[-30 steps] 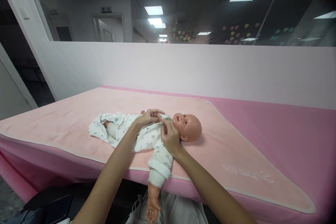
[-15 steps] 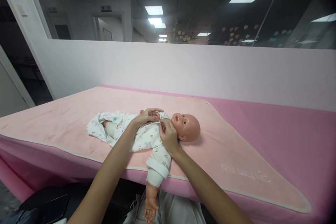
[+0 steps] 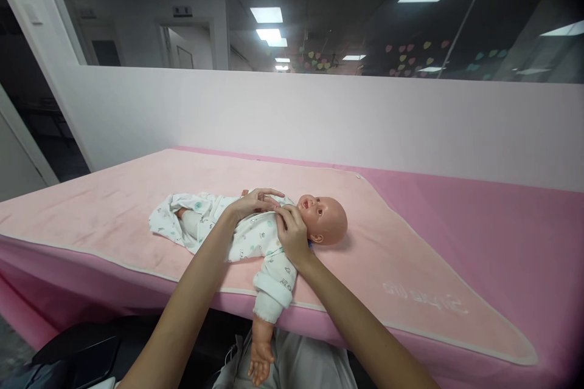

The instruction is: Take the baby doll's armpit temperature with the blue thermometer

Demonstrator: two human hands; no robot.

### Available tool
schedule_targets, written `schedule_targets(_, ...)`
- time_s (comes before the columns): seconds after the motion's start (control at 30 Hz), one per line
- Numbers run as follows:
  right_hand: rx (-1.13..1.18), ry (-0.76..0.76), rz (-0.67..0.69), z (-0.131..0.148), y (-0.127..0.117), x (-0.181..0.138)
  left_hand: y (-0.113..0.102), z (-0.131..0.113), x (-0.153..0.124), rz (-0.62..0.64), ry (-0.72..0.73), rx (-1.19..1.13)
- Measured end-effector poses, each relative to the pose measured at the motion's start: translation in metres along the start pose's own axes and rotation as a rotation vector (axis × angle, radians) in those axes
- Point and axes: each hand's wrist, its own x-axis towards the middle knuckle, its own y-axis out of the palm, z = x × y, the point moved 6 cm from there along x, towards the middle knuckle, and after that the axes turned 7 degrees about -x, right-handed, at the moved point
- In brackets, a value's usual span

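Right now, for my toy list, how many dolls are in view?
1: the doll lies on the pink mat, with the person's left hand and right hand at its chest.

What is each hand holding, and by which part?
The right hand seems to pinch the printed garment at its upper front, near the doll's head; whether the left hand grips it too cannot be told.
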Motion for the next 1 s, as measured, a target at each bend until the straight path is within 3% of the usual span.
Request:
schedule_targets(0.23,0.003,-0.004,-0.032,-0.0014,-0.0001,0.0001,0.0052,-0.0024,-0.0042,0.118,0.015,0.015)
schedule_targets(0.53,-0.011,0.018,0.001,-0.0019,0.0008,-0.001,-0.0043,0.0051,0.0017,0.044,0.021,0.058)
schedule_targets(1.0,0.033,0.017,0.036,-0.0017,0.0007,-0.0011,-0.0021,0.0031,0.001,0.05,0.048,0.144)
